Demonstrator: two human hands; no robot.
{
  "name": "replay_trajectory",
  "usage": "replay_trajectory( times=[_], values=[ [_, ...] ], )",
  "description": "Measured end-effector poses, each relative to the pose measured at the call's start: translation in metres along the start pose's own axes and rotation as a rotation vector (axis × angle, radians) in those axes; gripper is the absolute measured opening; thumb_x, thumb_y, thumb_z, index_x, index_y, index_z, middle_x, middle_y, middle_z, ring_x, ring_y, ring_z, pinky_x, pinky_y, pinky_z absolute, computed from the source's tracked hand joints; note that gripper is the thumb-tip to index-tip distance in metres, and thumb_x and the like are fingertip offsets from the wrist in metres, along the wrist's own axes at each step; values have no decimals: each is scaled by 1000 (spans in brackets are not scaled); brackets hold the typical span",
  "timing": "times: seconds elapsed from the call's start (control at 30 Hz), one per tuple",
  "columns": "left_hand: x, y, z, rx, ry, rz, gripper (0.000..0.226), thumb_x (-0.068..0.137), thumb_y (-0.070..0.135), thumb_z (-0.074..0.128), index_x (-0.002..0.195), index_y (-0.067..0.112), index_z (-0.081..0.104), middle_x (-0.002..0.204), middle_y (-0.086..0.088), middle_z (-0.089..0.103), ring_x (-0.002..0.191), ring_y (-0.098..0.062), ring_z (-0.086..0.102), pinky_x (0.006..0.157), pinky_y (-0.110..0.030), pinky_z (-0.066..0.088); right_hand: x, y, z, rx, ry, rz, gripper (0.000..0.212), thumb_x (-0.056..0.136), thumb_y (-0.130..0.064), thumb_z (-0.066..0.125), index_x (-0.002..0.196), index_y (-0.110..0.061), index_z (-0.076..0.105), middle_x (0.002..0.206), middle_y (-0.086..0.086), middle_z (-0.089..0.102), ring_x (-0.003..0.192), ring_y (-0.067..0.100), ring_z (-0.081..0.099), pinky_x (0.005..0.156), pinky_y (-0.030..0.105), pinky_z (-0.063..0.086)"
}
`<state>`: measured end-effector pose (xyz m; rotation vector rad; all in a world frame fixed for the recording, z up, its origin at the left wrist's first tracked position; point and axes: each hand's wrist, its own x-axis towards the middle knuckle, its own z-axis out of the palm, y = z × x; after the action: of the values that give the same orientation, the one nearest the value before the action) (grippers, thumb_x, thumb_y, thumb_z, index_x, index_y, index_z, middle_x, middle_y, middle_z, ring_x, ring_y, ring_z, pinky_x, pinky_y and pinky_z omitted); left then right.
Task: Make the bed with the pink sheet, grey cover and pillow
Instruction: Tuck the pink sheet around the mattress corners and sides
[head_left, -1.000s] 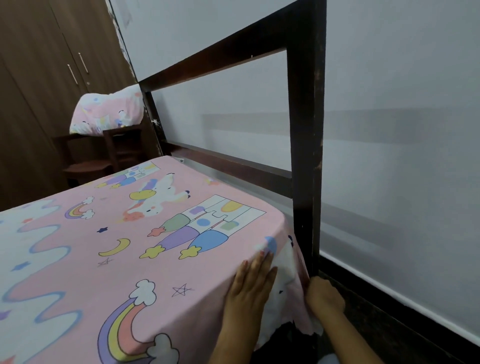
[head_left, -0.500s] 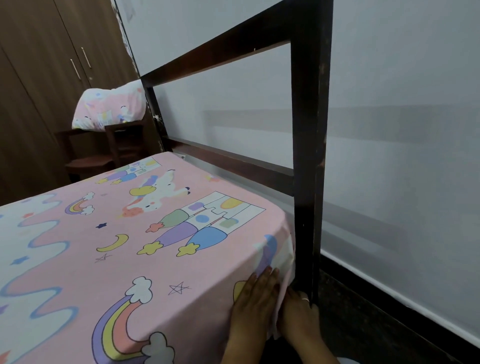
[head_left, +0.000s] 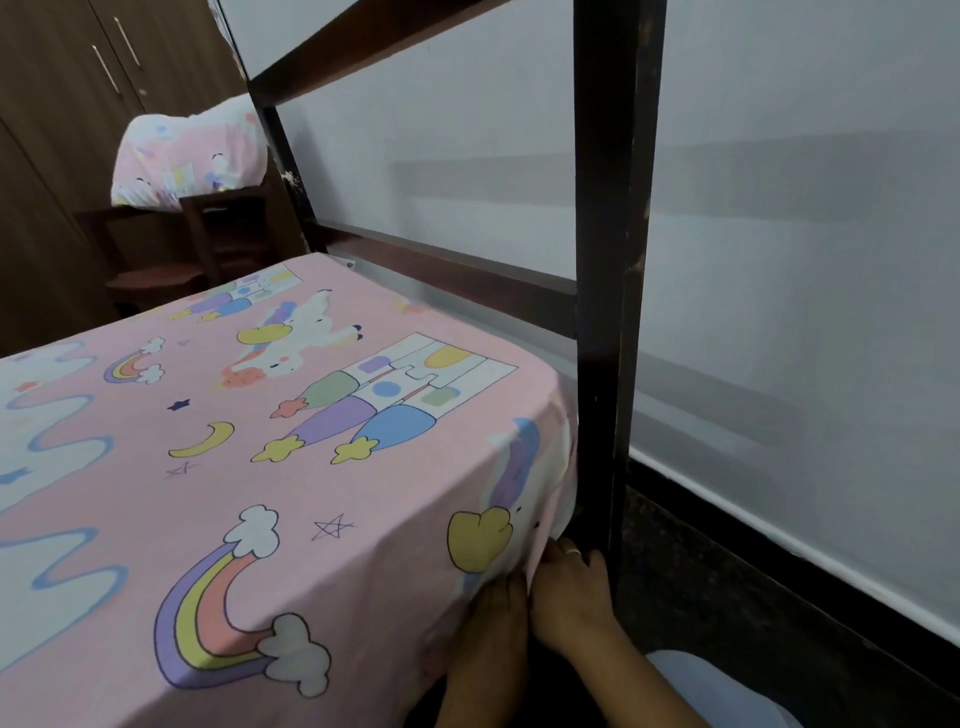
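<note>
A grey wall (head_left: 789, 249) runs behind the dark wooden bed frame (head_left: 608, 260). The pink sheet (head_left: 218, 519) covers the whole bed top and drapes over its near right corner, beside the post. Both hands meet at that corner. The left hand (head_left: 493, 618) has its fingers hidden under the hanging hem, and the right hand (head_left: 571, 592) reaches in beside the post with its fingertips lost in the fabric, so neither grip can be told. The pillow (head_left: 192, 156) lies on a dark chair (head_left: 208, 234) beyond the far left corner, its right end cut off by the frame.
</note>
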<state>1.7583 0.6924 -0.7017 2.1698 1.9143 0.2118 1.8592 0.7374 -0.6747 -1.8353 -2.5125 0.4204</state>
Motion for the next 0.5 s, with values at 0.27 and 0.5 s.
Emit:
replay_trajectory(
  times=[0.27,0.5],
  values=[
    [7,18,-13,-30,-26,-127,55,90,23,39,143,12,30,141,-7,42,126,-19,42,104,-27,34,11,8,10,7,64,-36,52,93,-36,51,142,-21,41,145,2,40,137,21,28,114,47,15],
    [10,17,-3,-84,-69,-137,73,90,26,42,152,13,5,156,-9,16,143,-21,19,117,-30,19,31,12,26,-33,31,29,65,98,-43,37,153,-20,10,159,0,14,147,16,4,114,52,-10]
  ],
)
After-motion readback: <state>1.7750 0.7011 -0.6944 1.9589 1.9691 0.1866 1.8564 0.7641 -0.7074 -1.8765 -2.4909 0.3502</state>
